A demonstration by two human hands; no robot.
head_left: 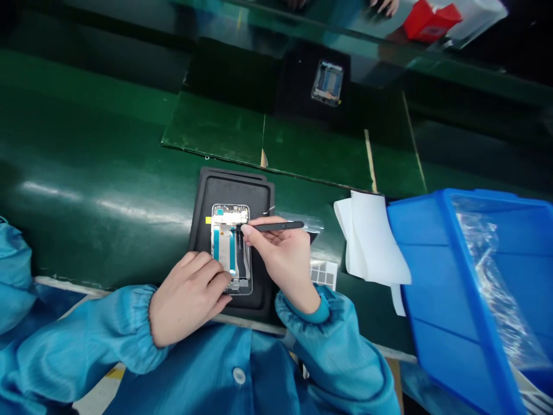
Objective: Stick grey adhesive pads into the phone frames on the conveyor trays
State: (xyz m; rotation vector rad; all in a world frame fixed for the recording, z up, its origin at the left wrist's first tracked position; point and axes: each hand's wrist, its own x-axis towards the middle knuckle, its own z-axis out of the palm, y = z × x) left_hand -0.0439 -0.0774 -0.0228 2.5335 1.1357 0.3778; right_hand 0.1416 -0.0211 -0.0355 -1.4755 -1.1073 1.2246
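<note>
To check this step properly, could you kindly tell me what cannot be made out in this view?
In the head view:
- Lower right of the phone: covered by the left hand.
- Tip of the black tool: too small, beside the right hand.
- Inside the blue bin: blurred by clear plastic; right edge cuts it off.
- Co-worker's hands: cut off by the top edge.

A phone frame (pixel 230 215) lies on a mat (pixel 228 190), left of a bin (pixel 440 288).

Blue bin (pixel 436 300), green bench (pixel 86 150), black mat (pixel 201 230), seemingly teal-striped phone frame (pixel 228 248).
</note>
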